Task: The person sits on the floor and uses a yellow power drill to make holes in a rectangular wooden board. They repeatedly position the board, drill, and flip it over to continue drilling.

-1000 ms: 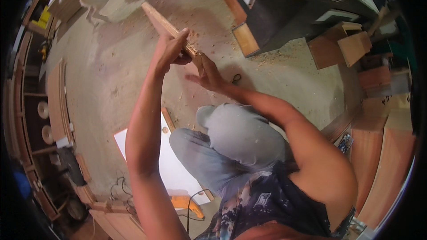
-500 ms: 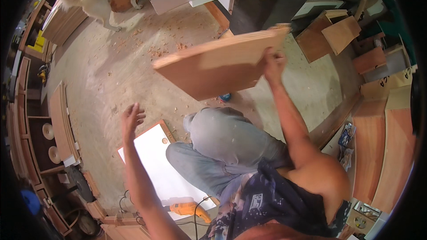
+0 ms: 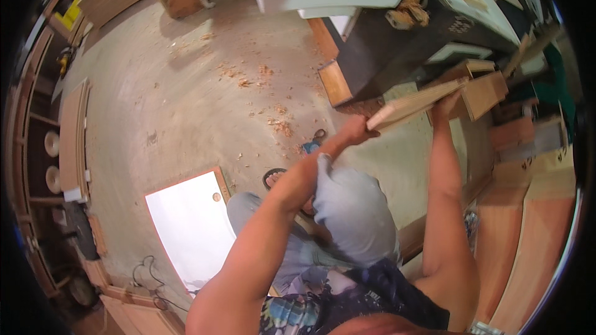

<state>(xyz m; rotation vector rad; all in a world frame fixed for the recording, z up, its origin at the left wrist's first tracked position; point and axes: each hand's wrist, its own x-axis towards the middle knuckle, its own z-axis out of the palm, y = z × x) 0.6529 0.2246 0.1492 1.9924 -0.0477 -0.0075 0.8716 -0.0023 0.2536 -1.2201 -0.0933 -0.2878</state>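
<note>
Wooden board (image 3: 415, 104): held edge-on above sawdust-strewn floor (image 3: 205, 105); left hand (image 3: 355, 130) fingers closed on lower end, right hand (image 3: 446, 104) fingers gripping upper end.

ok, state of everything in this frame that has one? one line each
wooden board: off the floor, tilted, held at both ends
left hand: closed on the board's lower end
right hand: gripping the board's upper end
white panel: lying flat on the floor
wood shavings: scattered loose over the floor
cable: lying loose on the floor
</note>
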